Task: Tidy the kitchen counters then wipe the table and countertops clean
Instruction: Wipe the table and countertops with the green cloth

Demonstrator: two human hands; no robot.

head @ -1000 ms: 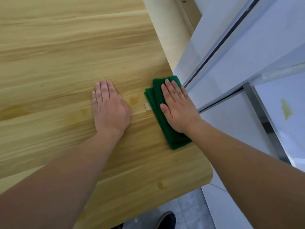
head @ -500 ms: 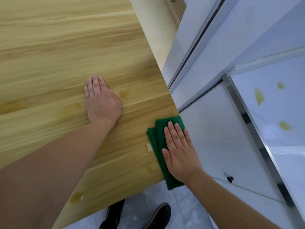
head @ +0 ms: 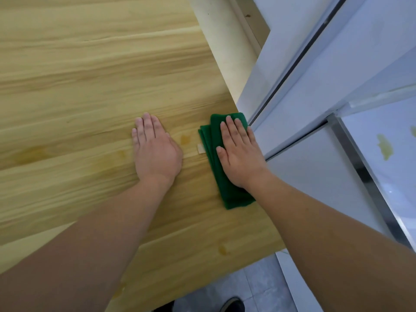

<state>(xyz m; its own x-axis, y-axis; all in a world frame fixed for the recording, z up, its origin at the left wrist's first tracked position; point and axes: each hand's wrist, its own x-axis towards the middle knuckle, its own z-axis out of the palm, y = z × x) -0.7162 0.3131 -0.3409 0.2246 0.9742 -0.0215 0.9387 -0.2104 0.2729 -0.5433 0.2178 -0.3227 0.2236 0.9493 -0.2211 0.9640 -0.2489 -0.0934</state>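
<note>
The right hand (head: pixel 239 154) presses flat, fingers straight, on the folded green cloth (head: pixel 227 190) at the wooden table (head: pixel 90 86)'s cabinet-side edge; the left hand (head: pixel 155 152) rests open beside it, holding nothing. Risk: cloth overshoots that edge; the yellowish stain (head: pixel 185 138) between the hands, possibly dried, gets missed.

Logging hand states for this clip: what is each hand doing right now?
Left hand: open, flat on the wooden table, holding nothing.
Right hand: open, straight fingers pressing the folded green cloth at the table edge.
</note>
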